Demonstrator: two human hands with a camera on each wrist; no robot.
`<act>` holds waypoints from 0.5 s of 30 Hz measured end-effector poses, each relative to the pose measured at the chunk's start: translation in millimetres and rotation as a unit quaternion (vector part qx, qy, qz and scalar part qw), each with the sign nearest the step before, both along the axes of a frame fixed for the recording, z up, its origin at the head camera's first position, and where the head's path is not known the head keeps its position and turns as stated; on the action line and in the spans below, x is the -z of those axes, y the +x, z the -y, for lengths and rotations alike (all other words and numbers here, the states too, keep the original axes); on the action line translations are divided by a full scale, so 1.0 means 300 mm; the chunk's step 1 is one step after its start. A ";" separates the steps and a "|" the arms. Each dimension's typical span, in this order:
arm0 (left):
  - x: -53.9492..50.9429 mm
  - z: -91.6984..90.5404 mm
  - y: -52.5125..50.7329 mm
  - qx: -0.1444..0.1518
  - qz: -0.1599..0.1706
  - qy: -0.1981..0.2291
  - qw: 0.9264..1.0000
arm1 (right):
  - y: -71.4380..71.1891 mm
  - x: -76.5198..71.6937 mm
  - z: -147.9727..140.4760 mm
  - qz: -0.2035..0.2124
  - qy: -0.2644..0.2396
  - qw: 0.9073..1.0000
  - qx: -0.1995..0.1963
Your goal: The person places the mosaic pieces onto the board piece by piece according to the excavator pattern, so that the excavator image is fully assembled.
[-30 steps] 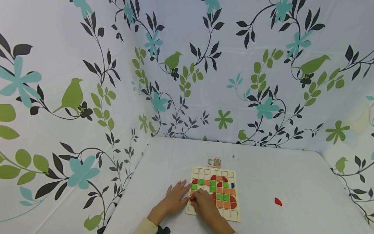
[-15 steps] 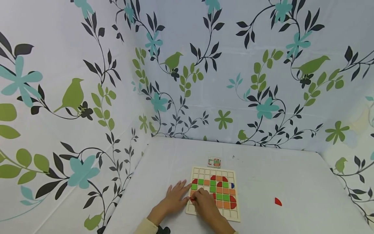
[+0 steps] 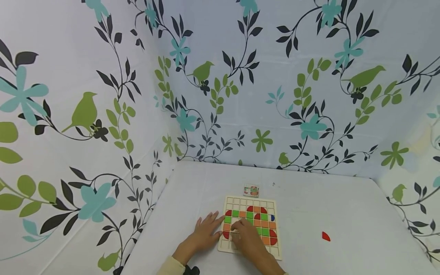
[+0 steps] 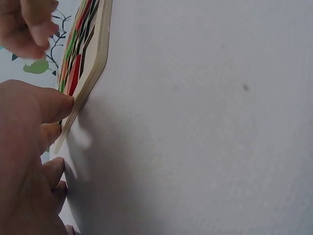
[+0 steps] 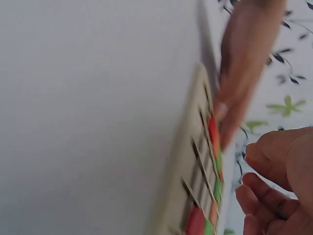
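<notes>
A pale wooden grid board (image 3: 224,246) lies on the white table, with red, green and orange pieces in many of its squares. My left hand (image 3: 205,232) lies flat with spread fingers; its thumb and index finger touch the board's left edge, and the left wrist view shows the thumb (image 4: 56,102) against the rim. Over the board's middle hovers my right hand (image 3: 249,236), fingers loosely bent. In the right wrist view its thumb and fingertips (image 5: 249,181) stand apart with nothing between them. A red rounded piece (image 3: 226,235) sits in the board near the left thumb. The right hand hides some squares.
Behind the board lies a small pattern card (image 3: 251,190). A loose red quarter-circle piece (image 3: 325,236) rests on the table to the right. One blue piece (image 3: 272,218) sits near the board's right edge. A patterned cloth (image 3: 227,126) hangs beyond the table.
My right hand has lifted off the red piece at the board's left side and shifted slightly right, uncovering that piece. The left hand stays where it was.
</notes>
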State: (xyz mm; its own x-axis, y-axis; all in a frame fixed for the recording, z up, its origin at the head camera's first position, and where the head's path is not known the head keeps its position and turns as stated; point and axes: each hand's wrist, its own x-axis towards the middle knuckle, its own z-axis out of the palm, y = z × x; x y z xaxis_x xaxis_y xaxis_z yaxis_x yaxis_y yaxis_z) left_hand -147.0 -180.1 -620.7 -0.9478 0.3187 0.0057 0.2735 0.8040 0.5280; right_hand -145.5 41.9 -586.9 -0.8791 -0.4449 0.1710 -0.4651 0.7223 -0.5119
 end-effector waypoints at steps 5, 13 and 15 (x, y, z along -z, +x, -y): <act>-0.009 -0.002 0.001 -0.002 0.016 0.006 1.000 | -0.048 -0.057 -0.165 0.043 -0.057 0.993 0.094; -0.001 -0.002 -0.004 -0.022 0.034 -0.003 0.999 | -0.122 -0.064 -0.555 0.046 -0.021 0.975 0.214; 0.006 -0.002 -0.005 -0.026 0.032 0.000 0.999 | -0.125 -0.049 -0.643 0.055 -0.007 0.970 0.238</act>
State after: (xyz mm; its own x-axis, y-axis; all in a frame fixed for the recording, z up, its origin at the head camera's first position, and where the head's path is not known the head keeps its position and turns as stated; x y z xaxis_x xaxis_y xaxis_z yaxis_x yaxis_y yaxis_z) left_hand -148.4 -179.7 -622.4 -0.9616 0.2688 -0.0554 0.1971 0.8168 0.5423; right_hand -183.0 234.8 -572.2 -0.9975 0.0173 0.0681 -0.0231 0.8347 -0.5503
